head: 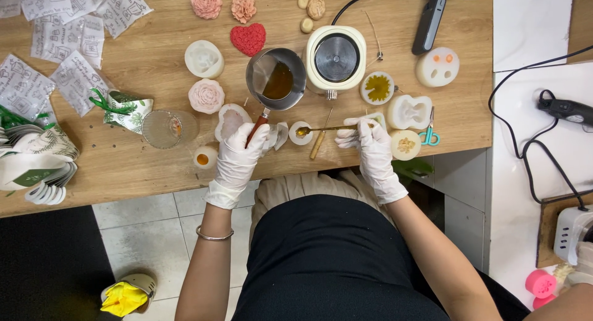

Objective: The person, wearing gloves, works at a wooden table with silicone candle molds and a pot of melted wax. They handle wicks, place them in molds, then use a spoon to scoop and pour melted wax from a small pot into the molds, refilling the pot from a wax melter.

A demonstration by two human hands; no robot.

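two gloved hands (241,151), one pot (276,79), one spoon (318,129)

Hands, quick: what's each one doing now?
Left hand: closed around the small pot's handle.
Right hand: closed, holding a spoon of amber liquid.

Both hands, left hand (239,153) and right hand (369,140), are wearing thin white matt gloves (rubbery-looking). The pouring pot (276,79) is showing brushed metal, holding glossy amber liquid. Beside the pot, the warmer (336,58) is gleaming in smooth cream plastic. The table (154,67) beneath the pot is showing matt wood grain.
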